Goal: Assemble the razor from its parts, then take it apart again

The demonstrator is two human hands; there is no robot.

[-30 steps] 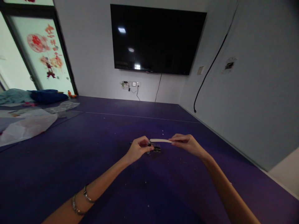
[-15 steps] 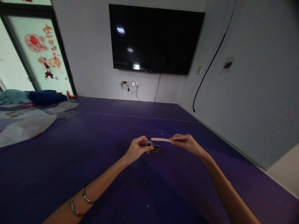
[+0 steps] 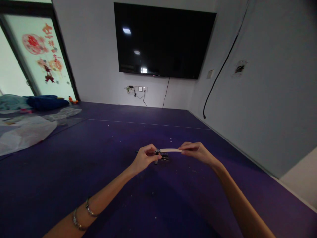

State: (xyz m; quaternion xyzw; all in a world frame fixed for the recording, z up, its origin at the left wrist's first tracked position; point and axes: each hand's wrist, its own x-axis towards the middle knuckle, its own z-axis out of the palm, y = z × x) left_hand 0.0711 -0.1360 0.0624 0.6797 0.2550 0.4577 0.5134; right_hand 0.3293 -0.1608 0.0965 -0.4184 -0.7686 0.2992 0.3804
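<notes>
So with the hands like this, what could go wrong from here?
The left hand pinches a small dark part by the fingertips only; it might slip to the purple mat. The right hand holds the pale stick at its far end, so the tip meeting the part may wobble or skid off. Small pieces lying just below could get knocked.

I sit in a plain meeting or activity room: a big black television hangs on the white wall, purple matting covers the floor, and red paper cuttings decorate the glass door.
</notes>
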